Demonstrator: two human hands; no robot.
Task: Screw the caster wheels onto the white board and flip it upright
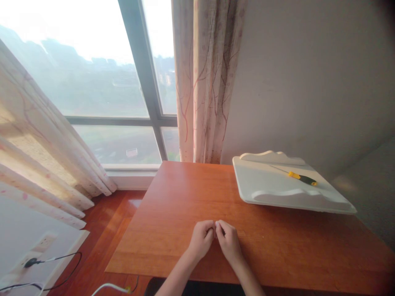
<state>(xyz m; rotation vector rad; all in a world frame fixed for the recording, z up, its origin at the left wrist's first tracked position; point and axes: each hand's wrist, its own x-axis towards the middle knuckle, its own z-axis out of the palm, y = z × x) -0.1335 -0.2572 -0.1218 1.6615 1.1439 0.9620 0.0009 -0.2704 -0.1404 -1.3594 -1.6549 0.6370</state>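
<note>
My left hand (202, 239) and my right hand (227, 239) rest side by side on the orange wooden table (173, 222), near its front edge. Both have their fingers curled in and the knuckles touch each other. Whether anything is inside the fingers is hidden. A white moulded panel (277, 189) lies on the table at the back right, well away from both hands. On it lies a screwdriver (301, 177) with a yellow and black handle.
A large window (101, 102) with a dark frame fills the left. Patterned curtains (205, 82) hang behind the table and at the far left. A grey wall stands at the right. Cables and a wall socket (43, 246) are at the lower left above the wooden floor.
</note>
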